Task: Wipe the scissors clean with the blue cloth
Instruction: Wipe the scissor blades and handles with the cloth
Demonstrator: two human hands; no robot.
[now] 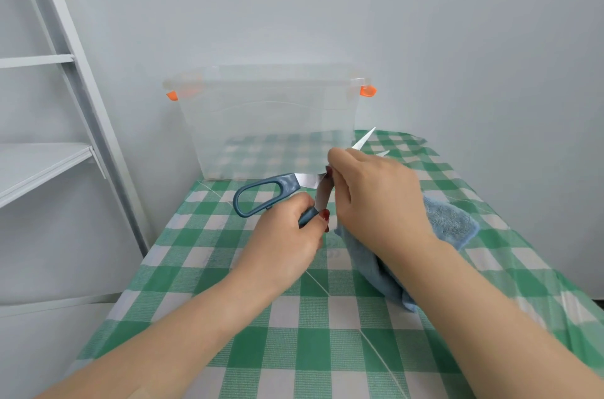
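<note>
My left hand (287, 235) curls round the lower handle of the scissors (261, 196), held above the worktop (294, 343). My right hand (376, 196) pinches the blades just past the pivot. The open blades run away from it, up and rightward. The cloth (451, 219) lies below my right wrist, nearer that hand, apart from the blades.

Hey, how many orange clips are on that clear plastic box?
2. One orange clip sits at the left end of the clear box, another at the right end. A faint orange smudge through the plastic near the left one may be a third.
</note>
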